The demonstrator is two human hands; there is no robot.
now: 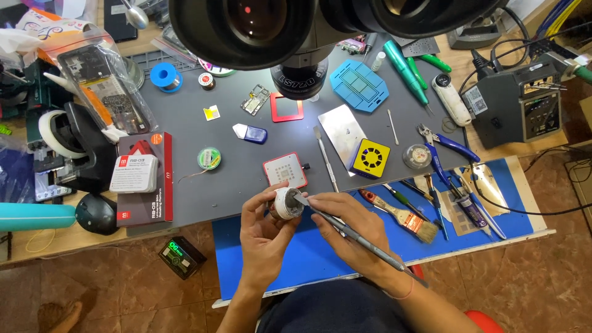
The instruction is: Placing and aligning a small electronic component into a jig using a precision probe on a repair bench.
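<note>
Two bare hands work above the near edge of a grey bench mat [203,179]. The left hand [264,233] curls its fingers around a small round white jar [287,203], gripping it just over the mat's front border. The right hand [345,225] pinches a long slim grey metal spatula [357,237], fingers closed on its shaft, the flat tip dipping into the jar's open mouth. Just beyond the jar lies a red-framed square white stencil plate [285,170]. A wooden-handled flat paintbrush [401,217] rests on the blue mat [308,259] to the right, near blue-handled pliers [441,145]. A black microscope head [296,31] looms overhead.
</note>
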